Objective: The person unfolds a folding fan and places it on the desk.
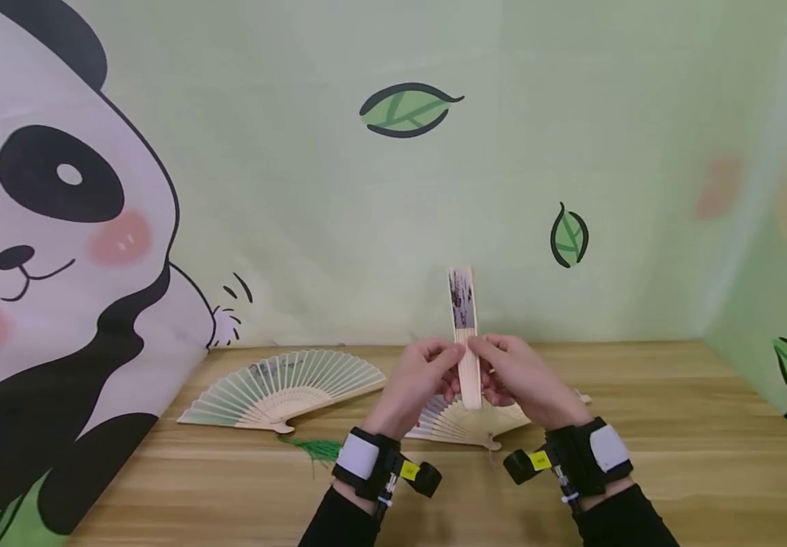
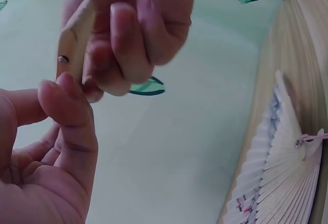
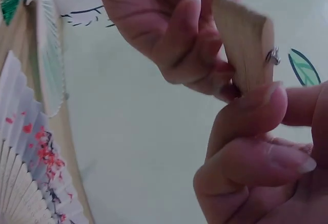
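A folded hand fan [image 1: 467, 372] with pale wooden ribs and a dark printed strip stands upright between both hands, above the table. My left hand [image 1: 421, 380] pinches its left side with thumb and fingers. From the right, my right hand [image 1: 519, 376] pinches it at about the same height. In the left wrist view the folded fan's base [image 2: 74, 42] shows a small metal rivet. The right wrist view shows the rivet end of the folded fan [image 3: 246, 44] too, with the fingers of both hands around it.
An open green fan [image 1: 298, 387] with a green tassel [image 1: 318, 450] lies on the wooden table [image 1: 229, 494] at left. A second open fan [image 1: 458, 425], white with red blossoms, lies beneath the hands. Behind hangs a backdrop [image 1: 311, 228] with a panda and leaves.
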A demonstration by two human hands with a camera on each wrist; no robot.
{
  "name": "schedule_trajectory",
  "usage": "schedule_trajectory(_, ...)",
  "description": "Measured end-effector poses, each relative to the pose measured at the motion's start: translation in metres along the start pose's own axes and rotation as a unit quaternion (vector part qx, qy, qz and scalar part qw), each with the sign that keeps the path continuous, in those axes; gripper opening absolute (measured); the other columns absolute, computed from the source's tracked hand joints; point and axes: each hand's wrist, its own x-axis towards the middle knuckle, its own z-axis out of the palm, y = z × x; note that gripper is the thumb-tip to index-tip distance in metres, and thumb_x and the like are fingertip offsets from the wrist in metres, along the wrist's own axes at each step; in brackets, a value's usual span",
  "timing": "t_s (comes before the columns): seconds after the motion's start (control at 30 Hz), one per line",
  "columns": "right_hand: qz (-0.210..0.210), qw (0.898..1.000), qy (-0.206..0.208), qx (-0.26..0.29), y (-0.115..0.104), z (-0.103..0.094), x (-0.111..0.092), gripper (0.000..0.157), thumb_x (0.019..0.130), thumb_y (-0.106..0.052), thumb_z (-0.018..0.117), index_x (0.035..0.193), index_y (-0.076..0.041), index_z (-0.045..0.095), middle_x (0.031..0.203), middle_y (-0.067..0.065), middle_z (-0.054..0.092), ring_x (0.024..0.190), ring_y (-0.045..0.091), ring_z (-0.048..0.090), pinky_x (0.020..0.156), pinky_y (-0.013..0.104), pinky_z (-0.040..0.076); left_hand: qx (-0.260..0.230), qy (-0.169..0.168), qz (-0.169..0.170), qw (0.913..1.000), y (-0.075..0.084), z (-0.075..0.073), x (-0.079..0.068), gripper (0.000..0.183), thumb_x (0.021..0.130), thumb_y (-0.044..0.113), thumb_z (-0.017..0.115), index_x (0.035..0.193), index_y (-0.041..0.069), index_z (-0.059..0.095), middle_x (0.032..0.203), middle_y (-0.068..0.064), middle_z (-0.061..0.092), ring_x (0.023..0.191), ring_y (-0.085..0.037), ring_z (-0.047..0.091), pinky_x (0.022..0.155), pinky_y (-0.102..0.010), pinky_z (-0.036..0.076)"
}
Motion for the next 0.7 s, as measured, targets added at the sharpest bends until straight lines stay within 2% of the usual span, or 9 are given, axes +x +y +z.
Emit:
schedule_trajectory(0.13, -0.006, 1.000, 0.021, 0.014, -0.003, 0.008, 0.003, 0.036, 0.108, -0.034, 0.042, 0.108, -0.001, 0.057, 0.069, 0.004, 0.047, 0.052, 0.012, 0.043, 0.045, 0.020, 0.035, -0.002, 0.006, -0.009, 0.9999, 0.006, -0.007, -0.010, 0.025, 0.099, 0.023, 0.062, 0.108, 0.000, 0.064, 0.077, -0.009, 0.059, 0.061, -0.014, 0.053, 0.053, -0.022, 0.046)
schedule_trajectory(0.23, -0.010, 0.999, 0.018, 0.027, -0.002, 0.012, 0.003, 0.034, 0.108, -0.031, 0.042, 0.107, 0.000, 0.056, 0.070, 0.005, 0.047, 0.053, 0.012, 0.042, 0.046, 0.019, 0.035, 0.003, 0.011, -0.010, 0.9999, 0.008, -0.011, -0.015, 0.025, 0.099, 0.024, 0.062, 0.109, 0.001, 0.065, 0.078, -0.009, 0.060, 0.061, -0.014, 0.055, 0.053, -0.023, 0.047)
schedule_trajectory(0.5, -0.012, 1.000, -0.014, 0.018, 0.005, 0.017, -0.003, 0.032, 0.107, -0.030, 0.045, 0.107, 0.000, 0.055, 0.068, 0.004, 0.048, 0.050, 0.012, 0.045, 0.044, 0.019, 0.030, 0.028, 0.043, -0.009, 0.9986, 0.003, -0.015, -0.016, 0.026, 0.101, 0.024, 0.059, 0.110, 0.001, 0.065, 0.077, -0.009, 0.061, 0.061, -0.015, 0.056, 0.053, -0.024, 0.048)
schedule_trajectory(0.7, -0.018, 1.000, -0.009, 0.018, 0.005, 0.018, 0.000, 0.030, 0.107, -0.029, 0.045, 0.106, 0.000, 0.053, 0.067, 0.004, 0.047, 0.050, 0.012, 0.045, 0.043, 0.019, 0.030, 0.052, 0.049, -0.014, 0.9973, 0.007, -0.015, -0.013, 0.024, 0.101, 0.024, 0.060, 0.109, 0.002, 0.066, 0.078, -0.009, 0.062, 0.061, -0.015, 0.057, 0.055, -0.026, 0.050)
